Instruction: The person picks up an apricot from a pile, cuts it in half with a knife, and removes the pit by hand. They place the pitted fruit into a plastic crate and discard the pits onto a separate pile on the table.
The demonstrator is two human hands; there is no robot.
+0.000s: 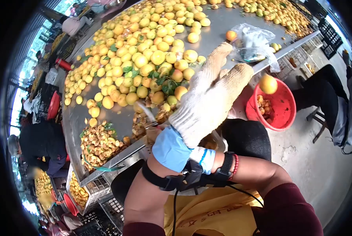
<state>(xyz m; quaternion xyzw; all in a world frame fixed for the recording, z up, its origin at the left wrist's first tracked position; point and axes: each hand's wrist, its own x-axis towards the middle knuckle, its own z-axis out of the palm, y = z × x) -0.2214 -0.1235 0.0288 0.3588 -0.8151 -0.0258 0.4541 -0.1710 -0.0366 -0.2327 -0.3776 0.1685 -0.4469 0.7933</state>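
My left hand (207, 98), in a white knit glove with yellowed fingers, reaches up and to the right, its fingers apart with nothing between them. A yellow-orange fruit (268, 84) hangs in mid-air beyond the fingertips, over a red bucket (283, 114) with cut fruit pieces inside. My right forearm (250, 169) crosses beneath the left wrist. The right hand is hidden behind the left glove, so I cannot tell what it holds. A pale, blurred narrow strip (147, 113) shows left of the glove, close to the cut pieces.
A metal table (219, 23) carries a large heap of yellow fruit (144, 51) with leaves. Cut pieces (101, 145) lie at its near left corner. A clear plastic bag (254, 37) sits by the right rim. People (42, 145) sit at the left and right; crates (91, 187) stand below.
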